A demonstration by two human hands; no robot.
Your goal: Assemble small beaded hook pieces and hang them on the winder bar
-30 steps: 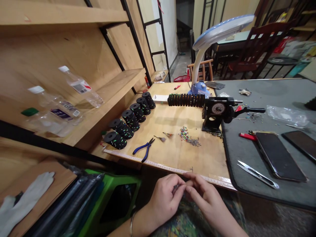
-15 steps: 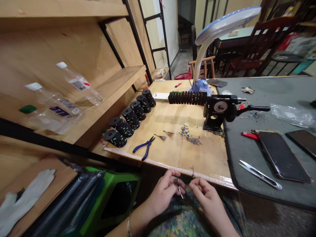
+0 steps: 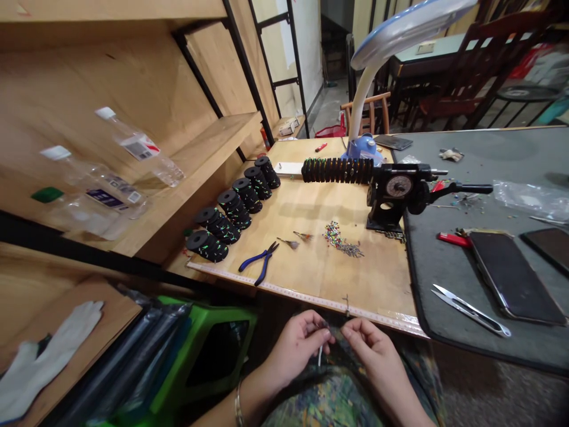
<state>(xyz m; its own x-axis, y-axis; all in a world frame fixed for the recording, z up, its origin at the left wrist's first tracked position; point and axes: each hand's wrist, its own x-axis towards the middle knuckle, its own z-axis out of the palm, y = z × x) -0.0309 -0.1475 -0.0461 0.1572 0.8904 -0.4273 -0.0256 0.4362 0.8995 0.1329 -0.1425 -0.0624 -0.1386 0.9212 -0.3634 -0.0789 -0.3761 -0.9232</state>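
Just off the table's front edge, my left hand [image 3: 301,344] is closed, fingers curled. A thin white stick-like piece [image 3: 320,356] pokes out below its fingers; the rest of it is hidden. Close by, my right hand [image 3: 371,344] pinches thumb against forefinger, and whatever lies between them is too small to make out. A small metal hook [image 3: 347,303] stands at the edge above my hands. Farther in lie a pile of coloured beads and small metal pieces [image 3: 340,240], two small feathery tufts [image 3: 291,244] and blue-handled pliers [image 3: 260,264].
Several black spools [image 3: 207,246] line the table's left side. A hand-cranked winder [image 3: 393,190] carries a row of black discs [image 3: 338,171]. On the grey mat [image 3: 440,261] are thread snips [image 3: 471,311] and a phone [image 3: 518,276]. A lamp [image 3: 367,95] rises behind; shelves hold bottles [image 3: 137,145].
My left thumb has come down against the fingers, and the white piece now hangs more upright. My right hand stays pinched in nearly the same place. The view has shifted slightly.
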